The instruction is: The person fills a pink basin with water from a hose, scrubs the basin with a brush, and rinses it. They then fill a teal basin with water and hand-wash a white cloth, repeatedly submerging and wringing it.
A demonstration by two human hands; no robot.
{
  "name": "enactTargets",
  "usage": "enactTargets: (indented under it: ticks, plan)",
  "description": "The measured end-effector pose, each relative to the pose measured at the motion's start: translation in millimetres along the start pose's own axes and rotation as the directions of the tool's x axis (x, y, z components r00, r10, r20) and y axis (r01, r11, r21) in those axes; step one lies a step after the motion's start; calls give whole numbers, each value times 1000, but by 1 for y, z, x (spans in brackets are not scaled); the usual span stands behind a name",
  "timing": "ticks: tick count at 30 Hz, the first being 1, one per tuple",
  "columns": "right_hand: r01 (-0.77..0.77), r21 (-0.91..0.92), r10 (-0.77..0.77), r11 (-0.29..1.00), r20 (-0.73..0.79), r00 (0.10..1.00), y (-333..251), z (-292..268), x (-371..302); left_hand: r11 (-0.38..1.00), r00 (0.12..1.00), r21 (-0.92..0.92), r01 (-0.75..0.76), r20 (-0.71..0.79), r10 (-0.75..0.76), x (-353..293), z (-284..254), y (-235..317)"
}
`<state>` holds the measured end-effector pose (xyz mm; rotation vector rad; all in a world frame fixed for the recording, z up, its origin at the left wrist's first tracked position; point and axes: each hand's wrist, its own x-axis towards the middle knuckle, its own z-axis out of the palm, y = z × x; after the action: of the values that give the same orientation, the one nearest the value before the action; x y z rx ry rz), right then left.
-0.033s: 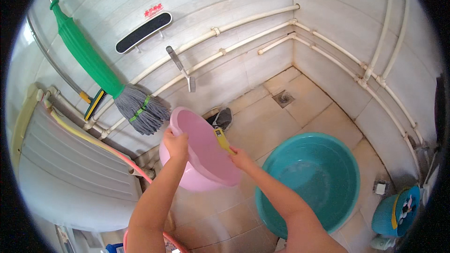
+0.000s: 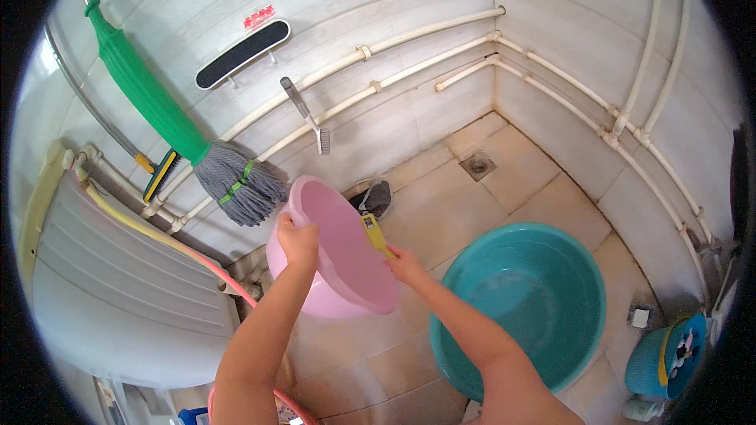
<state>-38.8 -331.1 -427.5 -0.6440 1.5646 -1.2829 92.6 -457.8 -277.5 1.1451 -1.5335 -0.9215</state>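
At left hand [image 2: 299,245], 1 pink basin [image 2: 343,248]

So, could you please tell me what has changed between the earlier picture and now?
Very little: the pink basin has tipped slightly, its lower right end drawing a touch to the left. Nothing was taken hold of or let go: the left hand still grips its rim and the right hand the yellow tool. The teal basin and the green mop stayed put.
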Motion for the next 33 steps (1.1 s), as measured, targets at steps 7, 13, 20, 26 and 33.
enactTargets:
  ticks: [7,13,20,26,33]
  plan:
    - [10,-172,-33,985,-129,991,-3,-7,-1,901,923,277,-333,292,251,-37,-13,57]
    - [-66,-156,53,986,-82,995,0,-8,-1,738,798,385,-554,498,339,-46,-35,48]
    - [48,-210,-75,976,-118,990,29,2,14,648,729,386,-656,544,414,-57,-47,48]
    - [75,-188,-94,979,-95,991,28,11,10,556,652,383,-738,619,439,-66,-65,40]
    - [97,-216,-112,972,-60,992,42,18,18,495,626,408,-767,643,441,-76,-92,33]
